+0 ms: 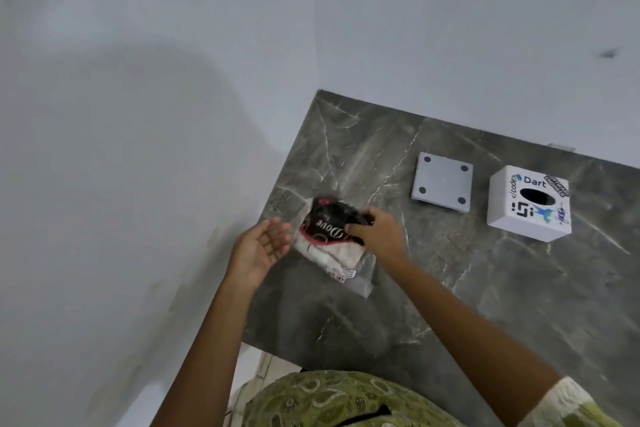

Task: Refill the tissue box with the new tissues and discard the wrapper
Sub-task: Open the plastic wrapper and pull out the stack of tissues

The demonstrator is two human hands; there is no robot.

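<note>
A pack of new tissues (329,239) in a clear wrapper with black and red print lies near the left edge of the dark marble counter (450,288). My right hand (377,232) grips the pack's printed far end. My left hand (261,246) is open, palm toward the pack, just left of it and not touching. The white tissue box (528,204) with stickers and an oval slot stands at the right, upright. Its square base lid (443,185), with dark round feet facing up, lies apart on the counter to the box's left.
White walls meet in a corner behind and to the left of the counter. The counter's left edge runs right beside my left hand. My green patterned clothing shows at the bottom.
</note>
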